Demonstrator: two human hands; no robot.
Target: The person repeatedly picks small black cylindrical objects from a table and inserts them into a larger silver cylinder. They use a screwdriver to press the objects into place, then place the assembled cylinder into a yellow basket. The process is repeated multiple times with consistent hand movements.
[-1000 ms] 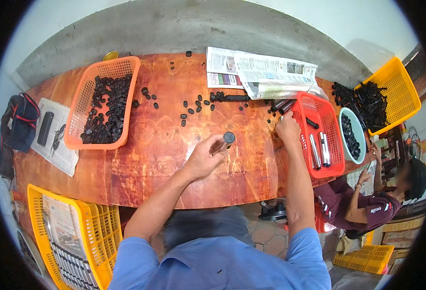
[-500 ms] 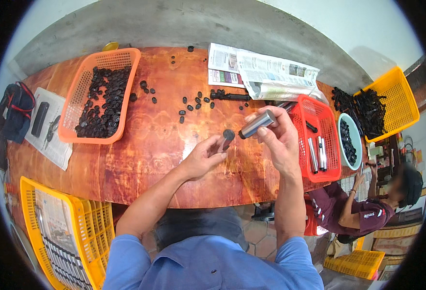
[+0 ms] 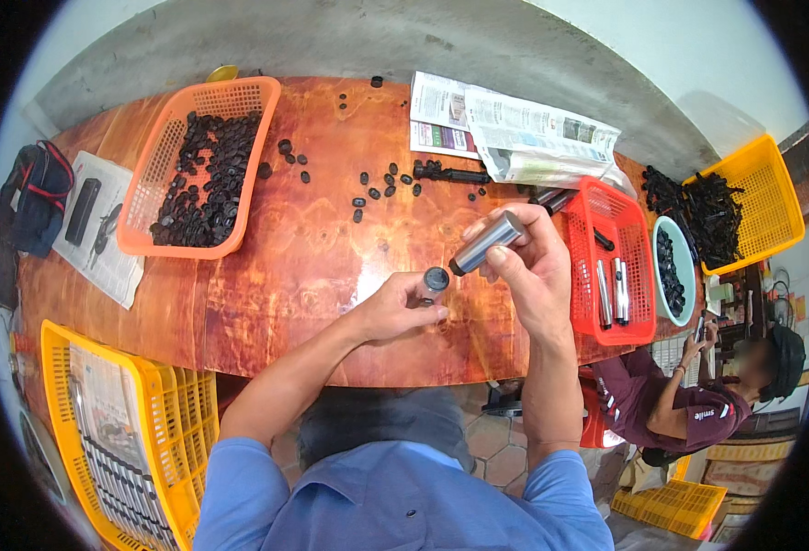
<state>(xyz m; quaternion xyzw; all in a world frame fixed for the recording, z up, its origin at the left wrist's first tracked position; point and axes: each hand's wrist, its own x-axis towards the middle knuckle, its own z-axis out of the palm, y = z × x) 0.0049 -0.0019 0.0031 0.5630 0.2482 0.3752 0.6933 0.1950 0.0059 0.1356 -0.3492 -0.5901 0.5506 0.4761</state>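
Observation:
My left hand (image 3: 390, 309) is closed around a metal tube (image 3: 435, 281) held on end, its dark round top facing up. Most of that tube is hidden in the fingers. In my right hand (image 3: 535, 280) is a thick silver cylinder (image 3: 490, 243) with a black tip, tilted so the tip points down and left. The tip is just up and right of the tube's dark top, a small gap apart. Beyond both hands, several small black oval caps (image 3: 375, 193) are scattered on the wooden table (image 3: 303, 312), near a black slotted part (image 3: 450, 174).
An orange basket (image 3: 130, 243) of black caps stands left. At right are a red basket (image 3: 643, 332) with silver tubes, a light-blue bowl (image 3: 689, 275) and a yellow crate (image 3: 772, 202) of black parts. Newspapers (image 3: 551, 138) lie behind. Another person (image 3: 689, 404) sits at right.
The tube in my left hand has shifted slightly down and turned more upright, showing its dark top. The cylinder's tip has dipped a little. The whole view has shifted slightly.

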